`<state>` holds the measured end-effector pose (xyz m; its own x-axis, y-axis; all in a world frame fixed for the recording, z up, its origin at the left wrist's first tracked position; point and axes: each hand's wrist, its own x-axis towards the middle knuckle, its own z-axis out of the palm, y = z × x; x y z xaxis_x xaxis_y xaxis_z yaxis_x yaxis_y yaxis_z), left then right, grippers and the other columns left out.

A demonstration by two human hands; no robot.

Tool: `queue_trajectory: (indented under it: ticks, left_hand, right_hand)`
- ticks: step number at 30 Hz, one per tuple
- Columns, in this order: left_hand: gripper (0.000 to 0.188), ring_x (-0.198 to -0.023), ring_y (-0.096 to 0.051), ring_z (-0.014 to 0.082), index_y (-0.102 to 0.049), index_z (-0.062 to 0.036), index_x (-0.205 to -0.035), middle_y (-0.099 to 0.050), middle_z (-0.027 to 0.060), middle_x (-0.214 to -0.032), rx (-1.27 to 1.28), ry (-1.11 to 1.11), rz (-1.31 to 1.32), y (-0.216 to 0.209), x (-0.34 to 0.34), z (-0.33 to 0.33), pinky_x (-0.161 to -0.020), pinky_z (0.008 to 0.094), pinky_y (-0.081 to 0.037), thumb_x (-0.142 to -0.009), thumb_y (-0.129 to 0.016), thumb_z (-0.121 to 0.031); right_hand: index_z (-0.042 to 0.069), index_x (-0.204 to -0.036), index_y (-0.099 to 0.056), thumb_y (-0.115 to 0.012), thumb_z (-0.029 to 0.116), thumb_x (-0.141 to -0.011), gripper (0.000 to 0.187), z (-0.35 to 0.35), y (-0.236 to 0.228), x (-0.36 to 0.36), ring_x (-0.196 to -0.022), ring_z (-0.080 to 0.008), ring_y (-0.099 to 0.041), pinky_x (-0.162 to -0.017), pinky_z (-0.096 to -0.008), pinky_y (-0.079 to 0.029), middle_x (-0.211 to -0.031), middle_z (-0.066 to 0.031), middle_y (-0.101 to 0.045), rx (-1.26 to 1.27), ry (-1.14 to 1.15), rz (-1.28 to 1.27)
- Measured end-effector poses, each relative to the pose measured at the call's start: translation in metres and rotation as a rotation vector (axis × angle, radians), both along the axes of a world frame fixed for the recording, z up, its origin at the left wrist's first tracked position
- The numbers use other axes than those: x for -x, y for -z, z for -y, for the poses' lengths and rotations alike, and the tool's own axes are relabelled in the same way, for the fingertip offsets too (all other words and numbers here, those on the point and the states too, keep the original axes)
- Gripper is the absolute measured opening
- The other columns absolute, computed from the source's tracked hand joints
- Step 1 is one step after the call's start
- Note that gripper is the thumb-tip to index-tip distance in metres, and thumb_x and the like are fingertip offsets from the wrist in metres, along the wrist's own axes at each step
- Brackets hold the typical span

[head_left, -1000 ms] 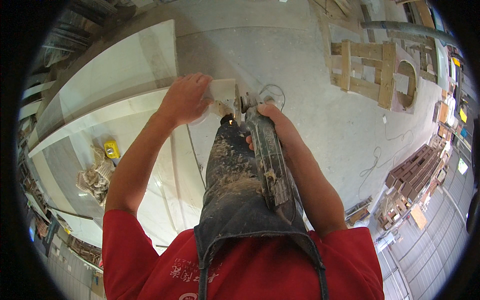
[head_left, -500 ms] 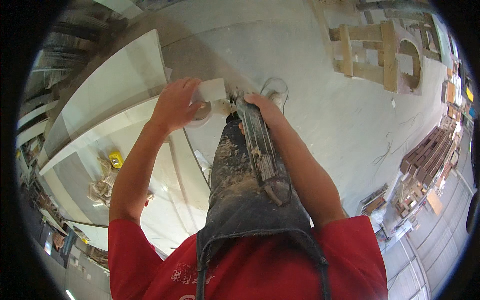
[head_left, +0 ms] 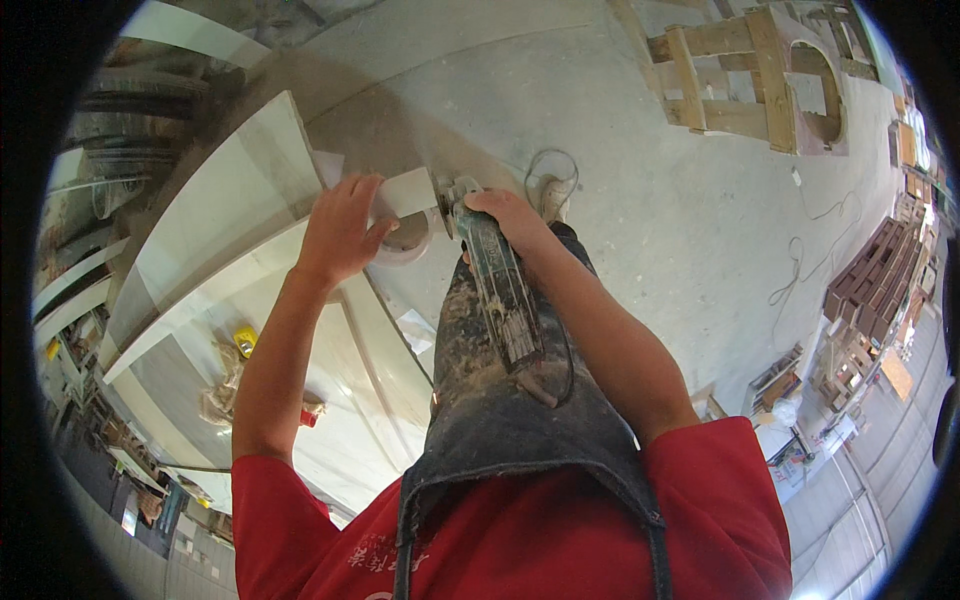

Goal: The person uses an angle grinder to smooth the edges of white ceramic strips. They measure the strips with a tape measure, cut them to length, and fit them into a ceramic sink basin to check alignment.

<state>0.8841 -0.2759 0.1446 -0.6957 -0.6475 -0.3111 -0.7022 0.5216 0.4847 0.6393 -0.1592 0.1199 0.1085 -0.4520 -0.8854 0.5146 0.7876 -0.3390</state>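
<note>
My right hand (head_left: 510,218) is closed around the head end of a dusty angle grinder (head_left: 497,285). The grinder's body points back toward me, over my dark, dust-covered apron (head_left: 455,400). Its disc (head_left: 445,208) stands at the end of a long white strip (head_left: 408,192); whether the two touch, I cannot tell. My left hand (head_left: 340,228) grips this strip close to that end, thumb on the near side and fingers over the far side. Below the strip end shows a pale round object with a hollow middle (head_left: 405,240).
White panels (head_left: 220,190) lie at the left, with a yellow object (head_left: 245,341) and a crumpled cloth (head_left: 218,398) on them. A wooden frame (head_left: 770,80) lies far right, brown stacked pieces (head_left: 880,270) at the right. A thin cord (head_left: 793,275) trails on the floor.
The whole view has shifted a little. The grinder head has moved slightly left with my right hand, and its disc shows more plainly. My left hand keeps its hold on the strip.
</note>
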Motion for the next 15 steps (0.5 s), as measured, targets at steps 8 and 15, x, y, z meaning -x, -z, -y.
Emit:
queue_trajectory:
  ticks: [8, 15]
  left_hand:
    - [0.060, -0.114, -0.059, 0.0437, -0.053, -0.0010, -0.134, -0.061, 0.0209, -0.124, -0.046, -0.017, 0.035, -0.004, 0.003, 0.002, -0.096, 0.0512, -0.046, -0.084, -0.080, -0.020]
    - [0.059, -0.112, -0.059, 0.0436, -0.053, -0.0006, -0.133, -0.061, 0.0208, -0.122, -0.010, 0.018, 0.012, -0.001, 0.002, 0.002, -0.095, 0.0519, -0.046, -0.085, -0.079, -0.024]
  right_hand:
    - [0.002, -0.102, -0.070, -0.066, 0.033, -0.090, 0.033, 0.026, 0.000, 0.002, -0.063, -0.0173, -0.062, -0.057, -0.0331, -0.049, -0.078, -0.0075, -0.066, 0.116, 0.012, -0.021]
    - [0.003, -0.105, -0.062, -0.067, 0.033, -0.091, 0.033, 0.031, -0.008, 0.003, -0.058, -0.0222, -0.065, -0.051, -0.0361, -0.053, -0.081, -0.0104, -0.065, 0.109, 0.005, -0.045]
